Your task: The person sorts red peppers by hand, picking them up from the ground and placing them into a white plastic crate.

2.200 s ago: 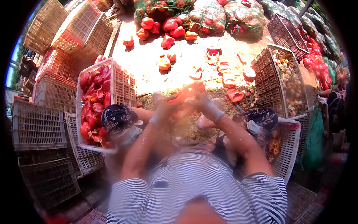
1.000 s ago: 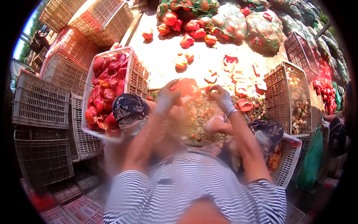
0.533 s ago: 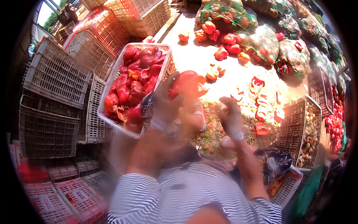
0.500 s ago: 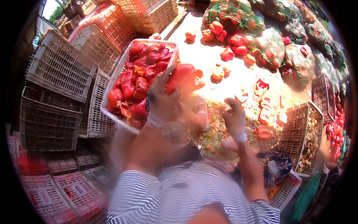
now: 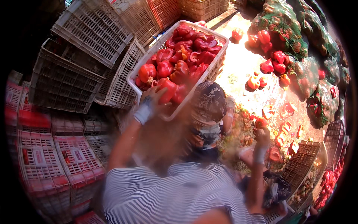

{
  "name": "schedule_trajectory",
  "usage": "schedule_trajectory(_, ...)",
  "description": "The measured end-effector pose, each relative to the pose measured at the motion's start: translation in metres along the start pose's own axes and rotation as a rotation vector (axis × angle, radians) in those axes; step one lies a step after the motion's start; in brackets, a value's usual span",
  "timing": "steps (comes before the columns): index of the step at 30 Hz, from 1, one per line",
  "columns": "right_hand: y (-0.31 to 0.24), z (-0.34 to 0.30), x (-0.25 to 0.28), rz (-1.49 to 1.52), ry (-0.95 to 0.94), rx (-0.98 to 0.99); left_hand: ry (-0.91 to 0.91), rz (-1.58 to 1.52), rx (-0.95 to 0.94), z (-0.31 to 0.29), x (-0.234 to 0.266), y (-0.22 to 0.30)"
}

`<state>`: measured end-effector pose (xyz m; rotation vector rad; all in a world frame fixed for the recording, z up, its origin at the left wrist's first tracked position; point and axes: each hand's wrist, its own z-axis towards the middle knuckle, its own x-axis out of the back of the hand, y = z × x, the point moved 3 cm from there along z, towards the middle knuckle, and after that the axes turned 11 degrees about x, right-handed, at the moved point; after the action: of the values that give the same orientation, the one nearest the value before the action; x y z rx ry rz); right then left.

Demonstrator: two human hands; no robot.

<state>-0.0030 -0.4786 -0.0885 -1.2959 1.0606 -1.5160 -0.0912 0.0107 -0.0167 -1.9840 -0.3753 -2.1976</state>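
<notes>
My left hand (image 5: 148, 104), with a pale band at the wrist, reaches over the near rim of a white plastic crate (image 5: 149, 56). Its fingers close on a red bell pepper (image 5: 167, 89) that rests among the many red peppers filling the crate. My right hand (image 5: 262, 139) hangs lower on the right over a heap of pepper scraps (image 5: 242, 128). It pinches a small red pepper piece (image 5: 261, 122). Between my arms crouches another person wearing a dark patterned head covering (image 5: 209, 101). Both my forearms are blurred.
Empty grey crates (image 5: 78, 56) are stacked at the left, with red-and-white ones (image 5: 48, 156) below. Green net sacks of peppers (image 5: 287, 33) lie top right. Loose peppers and cut halves (image 5: 287, 110) dot the sunlit ground. A brown crate (image 5: 302, 164) stands at the right.
My left hand has carried a red pepper leftward to the white crate. My right hand has dropped toward the scrap heap. The view has swung left, bringing the crate stacks closer.
</notes>
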Motion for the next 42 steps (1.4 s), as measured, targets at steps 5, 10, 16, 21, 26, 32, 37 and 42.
schedule_trajectory(5, 0.015, -0.006, 0.007, 0.017, -0.009, -0.032, 0.194, -0.275, 0.141, 0.054, 0.009, -0.007)
schedule_trajectory(10, -0.007, -0.005, -0.006, -0.155, -0.036, 0.036, -0.063, -0.413, 0.207, 0.073, -0.028, -0.005)
schedule_trajectory(16, 0.022, -0.010, -0.012, -0.020, -0.037, -0.147, 0.078, -0.025, 0.100, 0.016, -0.005, 0.028)
schedule_trajectory(21, 0.032, -0.001, -0.020, 0.008, -0.067, -0.180, 0.068, 0.077, 0.046, 0.024, -0.030, 0.046)
schedule_trajectory(26, 0.043, 0.007, -0.016, -0.091, -0.117, -0.261, 0.080, -0.245, 0.152, 0.027, -0.038, 0.031)
schedule_trajectory(32, 0.046, 0.016, 0.035, -0.569, -0.081, -0.012, 0.057, -0.042, 0.099, 0.038, -0.065, 0.041)
schedule_trajectory(37, 0.028, 0.052, 0.177, -0.903, 0.263, 0.192, 0.214, 0.211, -0.024, 0.028, -0.084, 0.037)
schedule_trajectory(42, 0.021, 0.035, 0.402, -1.212, 0.606, 0.003, 0.094, 0.085, -0.019, 0.038, -0.103, 0.021)
